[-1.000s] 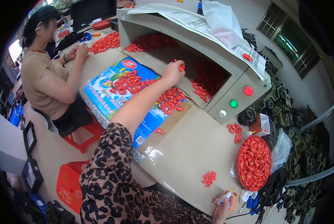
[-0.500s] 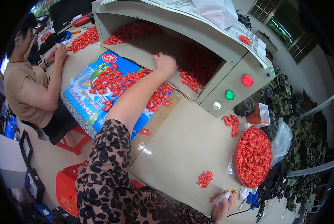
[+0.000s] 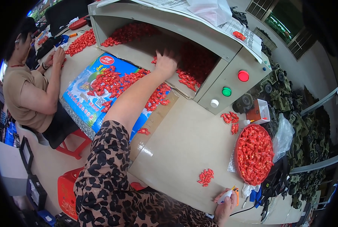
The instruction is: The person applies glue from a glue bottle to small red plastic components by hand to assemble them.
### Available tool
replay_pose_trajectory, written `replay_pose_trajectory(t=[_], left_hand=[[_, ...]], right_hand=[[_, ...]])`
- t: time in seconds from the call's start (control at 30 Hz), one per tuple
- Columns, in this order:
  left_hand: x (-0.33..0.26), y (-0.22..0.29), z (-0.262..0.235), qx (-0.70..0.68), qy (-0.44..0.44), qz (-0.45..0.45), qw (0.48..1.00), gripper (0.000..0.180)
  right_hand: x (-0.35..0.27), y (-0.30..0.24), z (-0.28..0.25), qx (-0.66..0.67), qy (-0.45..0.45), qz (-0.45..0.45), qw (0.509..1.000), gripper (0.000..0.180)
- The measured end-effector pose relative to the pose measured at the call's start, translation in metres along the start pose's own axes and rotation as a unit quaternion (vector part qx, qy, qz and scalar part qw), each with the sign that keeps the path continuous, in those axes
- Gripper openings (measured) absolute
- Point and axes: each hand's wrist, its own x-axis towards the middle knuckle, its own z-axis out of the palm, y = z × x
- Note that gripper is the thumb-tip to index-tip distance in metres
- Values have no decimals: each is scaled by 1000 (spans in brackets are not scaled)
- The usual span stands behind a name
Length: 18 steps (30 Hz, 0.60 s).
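Note:
My left hand (image 3: 166, 64) reaches into the mouth of a grey metal box (image 3: 235, 56), its fingers spread and slightly blurred. A few small shiny red pieces (image 3: 154, 59) lie beside its fingers; more red pieces (image 3: 188, 78) lie at the box's right inner side. Below my forearm, a blue printed sheet (image 3: 78, 94) bears a scattered pile of the same pieces (image 3: 110, 81). At the lower right my right hand (image 3: 225, 206) grips a small white squeeze bottle (image 3: 225, 196) with a yellow tip. Something orange shows behind that hand. A small cluster of red pieces (image 3: 205, 177) lies nearby.
A round red tray (image 3: 238, 166) heaped with red pieces stands at the right, beside a clear plastic bag (image 3: 283, 138) and a small open carton (image 3: 258, 112). Red, green and white buttons (image 3: 226, 91) sit on the box. A seated co-worker (image 3: 29, 87) handles something at left.
My left hand has opened its fingers and shifted a little deeper into the box; red pieces now lie beside it. My right hand keeps hold of the bottle. The whole view has shifted slightly.

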Motion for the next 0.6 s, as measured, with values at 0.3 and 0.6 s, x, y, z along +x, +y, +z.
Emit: replay_pose_trajectory(t=[0.3, 0.6], left_hand=[[3, -1, -1, -25, -7, -14, 1000, 39], [-35, 33, -41, -158, 166, 112, 967, 14]], right_hand=[[1, -3, 2, 11, -3, 9, 1000, 35], [-2, -1, -1, 17, -19, -1, 1000, 35]])
